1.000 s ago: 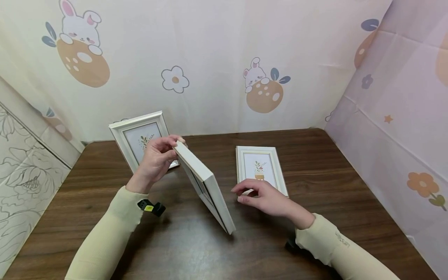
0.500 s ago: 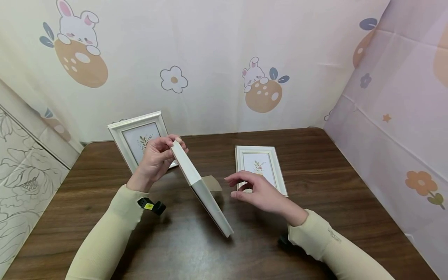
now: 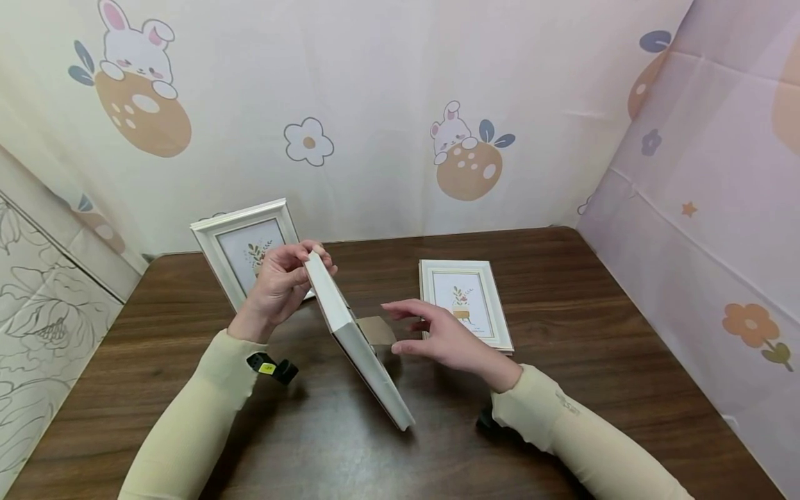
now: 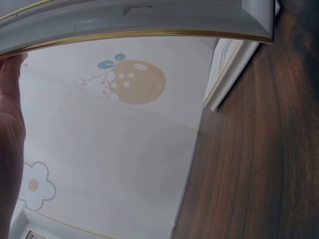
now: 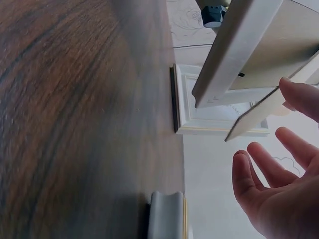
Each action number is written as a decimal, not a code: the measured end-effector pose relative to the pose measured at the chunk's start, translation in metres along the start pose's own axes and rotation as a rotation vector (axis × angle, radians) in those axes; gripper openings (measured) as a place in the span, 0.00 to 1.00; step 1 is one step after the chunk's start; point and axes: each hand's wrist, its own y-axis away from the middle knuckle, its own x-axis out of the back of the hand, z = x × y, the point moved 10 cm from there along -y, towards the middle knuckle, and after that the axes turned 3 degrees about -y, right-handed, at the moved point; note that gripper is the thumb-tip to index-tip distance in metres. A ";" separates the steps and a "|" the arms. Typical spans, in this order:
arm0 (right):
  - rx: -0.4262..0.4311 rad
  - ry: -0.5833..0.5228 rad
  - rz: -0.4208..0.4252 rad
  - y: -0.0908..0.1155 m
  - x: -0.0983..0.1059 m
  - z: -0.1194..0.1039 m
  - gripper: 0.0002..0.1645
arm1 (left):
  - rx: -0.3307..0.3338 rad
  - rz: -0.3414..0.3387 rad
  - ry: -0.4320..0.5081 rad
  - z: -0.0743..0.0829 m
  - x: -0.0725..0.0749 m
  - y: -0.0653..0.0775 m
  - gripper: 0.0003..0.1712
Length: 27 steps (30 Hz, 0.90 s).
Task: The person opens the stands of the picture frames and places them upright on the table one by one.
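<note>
My left hand (image 3: 278, 288) pinches the top corner of a white picture frame (image 3: 373, 373), tilted with its back turned to the right. A beige stand leg (image 3: 377, 331) juts out from that back. Just right of the leg is my right hand (image 3: 440, 335), its fingers spread and holding nothing. In the right wrist view, the thumb (image 5: 299, 97) overlaps the stand leg (image 5: 254, 117), and the other fingers are loosely bent. The left wrist view shows the frame's gold-lined front edge (image 4: 149, 22) across the top, with my left hand (image 4: 10, 109) at the left side.
A second white frame (image 3: 215, 258) with a plant picture stands upright at the back left, partly behind my left hand. Another white frame (image 3: 503, 312) lies face up on the brown wooden table (image 3: 562, 292), behind my right hand. Rabbit-print cloth (image 3: 375, 69) hangs behind the table.
The held frame has turned so its back faces right, and the stand leg has come into view. My right hand has moved left toward that leg.
</note>
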 end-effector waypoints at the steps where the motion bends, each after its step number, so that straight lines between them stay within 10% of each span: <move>1: -0.004 -0.010 -0.013 -0.001 -0.002 0.000 0.35 | 0.000 0.000 -0.001 0.000 0.000 0.000 0.10; 13: 0.006 0.017 -0.015 -0.007 -0.007 0.037 0.34 | 0.008 -0.001 -0.004 -0.002 0.003 0.001 0.10; 27: 0.083 0.209 0.070 -0.001 0.013 0.024 0.28 | 0.045 -0.023 -0.022 -0.006 0.004 0.005 0.10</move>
